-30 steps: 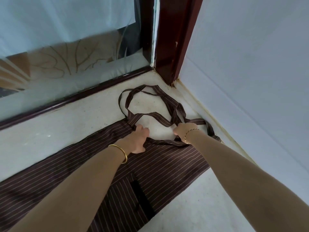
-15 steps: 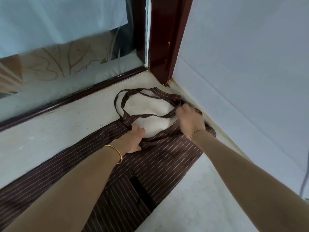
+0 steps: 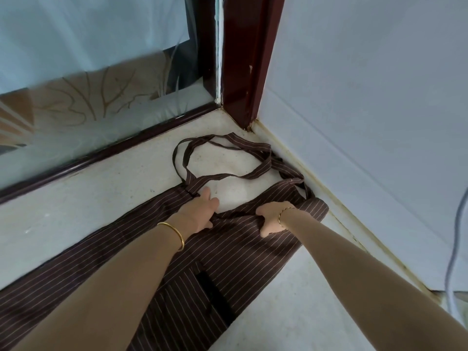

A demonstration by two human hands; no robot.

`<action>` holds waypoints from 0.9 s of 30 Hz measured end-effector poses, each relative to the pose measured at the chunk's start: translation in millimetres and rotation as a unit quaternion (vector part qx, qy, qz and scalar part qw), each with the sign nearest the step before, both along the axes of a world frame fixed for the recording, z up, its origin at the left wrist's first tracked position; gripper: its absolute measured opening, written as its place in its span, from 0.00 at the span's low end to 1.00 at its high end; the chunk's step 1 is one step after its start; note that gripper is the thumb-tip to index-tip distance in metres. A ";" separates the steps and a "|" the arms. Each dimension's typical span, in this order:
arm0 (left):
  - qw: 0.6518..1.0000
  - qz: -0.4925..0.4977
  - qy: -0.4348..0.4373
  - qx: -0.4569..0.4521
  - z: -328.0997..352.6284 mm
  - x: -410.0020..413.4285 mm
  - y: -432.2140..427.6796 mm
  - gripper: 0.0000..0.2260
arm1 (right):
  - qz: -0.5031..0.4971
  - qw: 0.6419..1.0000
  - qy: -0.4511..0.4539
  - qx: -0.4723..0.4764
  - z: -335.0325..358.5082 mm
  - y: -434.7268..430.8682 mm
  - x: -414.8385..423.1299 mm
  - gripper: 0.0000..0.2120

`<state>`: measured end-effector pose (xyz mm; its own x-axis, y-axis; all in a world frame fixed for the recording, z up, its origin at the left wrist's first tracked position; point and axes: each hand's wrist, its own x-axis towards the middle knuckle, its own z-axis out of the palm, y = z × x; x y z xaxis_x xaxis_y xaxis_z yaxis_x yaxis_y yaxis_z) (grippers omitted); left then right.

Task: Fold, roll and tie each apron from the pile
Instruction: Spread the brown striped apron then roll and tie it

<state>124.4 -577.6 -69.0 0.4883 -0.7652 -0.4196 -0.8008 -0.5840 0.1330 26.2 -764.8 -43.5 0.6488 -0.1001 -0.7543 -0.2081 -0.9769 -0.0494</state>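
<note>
A dark brown apron with thin pale stripes (image 3: 228,252) lies flat on the pale floor, running from the lower left toward the corner. Its neck loop and straps (image 3: 222,145) lie tangled beyond the top edge. My left hand (image 3: 200,211) presses flat on the apron's top edge near the loop's left end, fingers spread. My right hand (image 3: 272,219) pinches a bunched fold of the top edge near the right corner. A dark pocket slit (image 3: 215,297) shows between my forearms.
The apron lies in a room corner: a glass door with a dark red frame (image 3: 243,72) at the back, a pale wall (image 3: 367,122) on the right. A grey cable (image 3: 453,262) hangs at the far right. Bare floor (image 3: 291,312) spreads to the lower right.
My right hand came back from the straps near the wall to the apron's top edge and closed on the cloth. The straps now lie tidier by the wall. My left hand stayed put.
</note>
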 end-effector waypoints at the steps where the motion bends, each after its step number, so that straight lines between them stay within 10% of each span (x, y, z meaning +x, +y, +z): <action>1: 1.000 -0.003 -0.016 0.007 1.0 1.1 -0.5 0.17 | -0.023 1.000 0.005 0.002 3.7 -2.2 3.3 0.17; 7: 0.998 -0.022 -0.028 0.054 2.5 6.3 -0.6 0.19 | 0.056 0.986 -0.118 -0.108 13.3 -14.6 18.1 0.05; 16: 0.997 -0.053 -0.013 0.051 7.9 27.1 10.4 0.10 | 0.104 0.961 -0.231 -0.112 -22.5 -13.5 5.6 0.19; 27: 0.987 0.067 -0.115 0.094 2.3 13.0 9.4 0.24 | 0.077 0.985 -0.061 -0.146 -11.0 -6.7 21.5 0.09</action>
<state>137.4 -568.2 -66.8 0.6789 -0.6060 -0.4146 -0.7108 -0.6839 -0.1642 47.7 -771.5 -54.5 0.7569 -0.1945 -0.6239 -0.0671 -0.9728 0.2218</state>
